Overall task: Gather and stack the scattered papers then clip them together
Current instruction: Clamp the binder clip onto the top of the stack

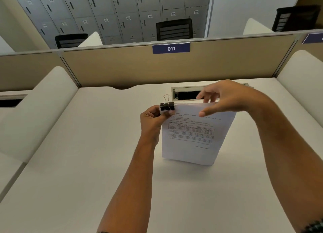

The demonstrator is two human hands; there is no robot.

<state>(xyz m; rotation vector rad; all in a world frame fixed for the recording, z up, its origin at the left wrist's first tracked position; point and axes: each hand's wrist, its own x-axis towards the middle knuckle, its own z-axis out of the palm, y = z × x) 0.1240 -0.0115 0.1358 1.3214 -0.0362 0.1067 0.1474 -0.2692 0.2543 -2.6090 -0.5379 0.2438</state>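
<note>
I see the stack of papers (192,136) held upright over the white desk (87,162), its bottom edge resting on or just above the desk surface; I cannot tell which. Taking that stack as my landmark: a black binder clip (167,106) sits on its top left corner, one wire handle standing up above the clip, the other hard to make out. My left hand (153,118) is at the stack's upper left edge, fingers closed around the paper just below the clip, thumb pressed on the printed front sheet. My right hand (225,98) is above the stack's top edge, toward its right side, fingers spread and loose, thumb stretched out in front of the sheet; it is blurred, and I cannot tell whether it touches the paper or grips anything. The front sheet shows printed lines and a small table. Behind the stack, a cable slot (185,93) is cut into the desk, and beyond that a beige partition carries a blue label (171,48) reading 011, up and slightly left of the stack
</note>
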